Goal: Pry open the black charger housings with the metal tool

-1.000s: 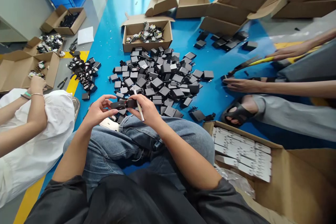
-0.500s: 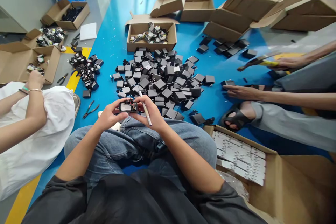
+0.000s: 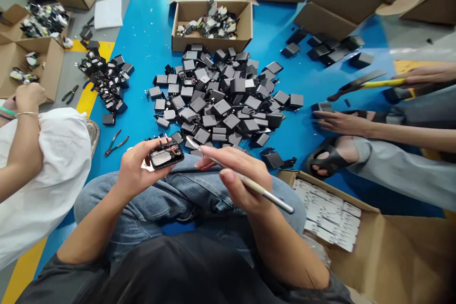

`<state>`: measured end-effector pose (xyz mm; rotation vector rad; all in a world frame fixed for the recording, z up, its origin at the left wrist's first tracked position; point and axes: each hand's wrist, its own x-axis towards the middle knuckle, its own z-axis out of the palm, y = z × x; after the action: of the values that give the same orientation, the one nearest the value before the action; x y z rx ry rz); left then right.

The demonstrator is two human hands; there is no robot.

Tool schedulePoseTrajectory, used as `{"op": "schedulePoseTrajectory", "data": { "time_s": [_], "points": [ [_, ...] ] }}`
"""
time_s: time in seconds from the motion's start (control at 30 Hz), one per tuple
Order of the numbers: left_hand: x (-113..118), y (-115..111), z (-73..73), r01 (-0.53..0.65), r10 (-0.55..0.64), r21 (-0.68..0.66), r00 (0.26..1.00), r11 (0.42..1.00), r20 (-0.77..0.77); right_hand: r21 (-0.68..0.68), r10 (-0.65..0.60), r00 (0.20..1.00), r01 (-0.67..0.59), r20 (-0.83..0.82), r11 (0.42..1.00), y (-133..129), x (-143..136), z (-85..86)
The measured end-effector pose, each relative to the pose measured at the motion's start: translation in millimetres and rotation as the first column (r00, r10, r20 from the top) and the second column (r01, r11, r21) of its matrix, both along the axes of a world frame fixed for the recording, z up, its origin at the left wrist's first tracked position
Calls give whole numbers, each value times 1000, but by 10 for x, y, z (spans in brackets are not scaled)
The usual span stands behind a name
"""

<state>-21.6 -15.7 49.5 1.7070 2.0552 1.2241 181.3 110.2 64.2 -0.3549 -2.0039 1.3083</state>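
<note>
An opened black casing (image 3: 166, 155), with wires and a pale part inside, is gripped in my left hand (image 3: 137, 166) above my lap. My right hand (image 3: 245, 175), to the right of the casing, holds a slender metal tool (image 3: 265, 193) between thumb and fingers. The tool's curved, pale tip points up and left, a small gap away from the casing. Just beyond both hands, a large pile of black casings (image 3: 221, 107) covers the blue floor.
A cardboard box (image 3: 212, 46) of small parts stands behind the pile. Pliers (image 3: 116, 145) lie on the left. One person's hand (image 3: 30, 97) is at far left; at right another person's hands hold a hammer (image 3: 356, 84) and a casing. A box of white pieces (image 3: 329, 213) stands near my right knee.
My right hand has let go of the casing and moved right, turning the tool to point at it. My left hand now holds the casing alone, tilted. The view has shifted too.
</note>
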Motion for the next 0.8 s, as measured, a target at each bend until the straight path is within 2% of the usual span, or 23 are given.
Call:
{"op": "schedulePoseTrajectory", "data": {
  "time_s": [0.07, 0.17, 0.23, 0.57, 0.8],
  "points": [
    [4, 4, 12, 6, -4, 33, 998, 999, -64, 0, -12, 999, 12, 30, 1000, -19, 14, 22],
    [-1, 14, 23, 28, -17, 85, 992, 996, -122, -97, -86, 993, 95, 86, 991, -44, 15, 25],
    [-8, 16, 28, 39, -25, 97, 990, 995, -138, -107, -113, 988, 125, 110, 986, -57, 15, 30],
    [13, 18, 23, 56, -44, 54, 978, 997, -202, 41, -179, 963, 174, 201, 984, -110, -27, 69],
    [-3, 24, -10, 47, -37, 32, 967, 998, -252, 161, -144, 957, 106, 252, 981, -88, -50, 60]
  ]
}}
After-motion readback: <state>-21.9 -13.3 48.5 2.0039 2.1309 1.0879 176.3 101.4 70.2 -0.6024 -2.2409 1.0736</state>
